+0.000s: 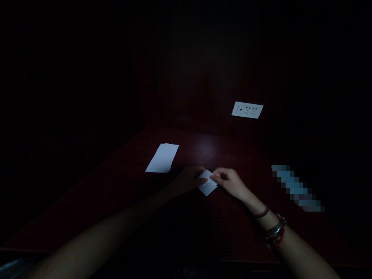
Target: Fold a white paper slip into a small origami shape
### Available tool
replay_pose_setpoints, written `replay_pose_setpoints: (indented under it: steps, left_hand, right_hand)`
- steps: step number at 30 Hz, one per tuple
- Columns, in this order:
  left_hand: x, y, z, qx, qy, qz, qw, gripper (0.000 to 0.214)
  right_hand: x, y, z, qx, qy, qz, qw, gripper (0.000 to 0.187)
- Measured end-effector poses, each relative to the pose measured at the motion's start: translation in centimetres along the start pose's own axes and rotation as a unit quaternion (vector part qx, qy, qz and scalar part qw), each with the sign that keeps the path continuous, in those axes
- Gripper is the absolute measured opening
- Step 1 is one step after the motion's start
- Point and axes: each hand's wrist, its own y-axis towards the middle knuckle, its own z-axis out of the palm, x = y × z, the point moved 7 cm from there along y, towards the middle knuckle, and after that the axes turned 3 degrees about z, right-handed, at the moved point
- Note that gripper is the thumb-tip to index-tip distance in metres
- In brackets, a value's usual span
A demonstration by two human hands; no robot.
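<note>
Darkness covers most of the head view; only a patch of the reddish-brown bench [209, 151] in the middle is lit. On that patch, near the centre, lies a small white folded paper [207, 183], turned so that one corner points toward the near edge. Both hands meet on it. The left hand [188, 180] comes in from the near left, its fingers curled closed over the paper's left edge; it is too dim to tell whether they pinch or only press. The right hand [230, 180] comes in from the near right, thumb and forefinger closed in a pinch on the paper's right corner, the other fingers [223, 172] curled in. The right wrist carries several bracelets [274, 228], red and metallic.

Just to the far left of the hands lies a stack of white paper sheets [162, 158], apart from the folded piece. On the dark wall to the far right sits a white socket plate [247, 110]. A pixelated pale-blue strip [296, 188] lies on the right.
</note>
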Motion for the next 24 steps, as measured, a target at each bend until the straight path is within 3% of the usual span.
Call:
replay_pose_setpoints:
  steps: [6,12,18,24]
  left_hand:
    - [0.3,-0.2,0.2,0.008,-0.032,0.001,0.999,0.024]
    - [1.5,0.0,-0.4,-0.014,-0.065,-0.039,0.997,0.024]
    - [2.7,-0.1,-0.9,-0.047,-0.157,-0.077,0.983,0.02]
    - [1.9,-0.5,-0.6,-0.051,-0.267,-0.084,0.959,0.04]
  right_hand:
    - [0.1,-0.1,0.5,0.046,0.031,0.008,0.998,0.025]
    - [-0.6,0.1,0.9,0.086,0.144,0.041,0.985,0.027]
    - [-2.0,0.4,0.3,0.035,0.259,0.099,0.96,0.03]
    - [-1.4,0.1,0.4,0.021,0.282,0.103,0.954,0.042]
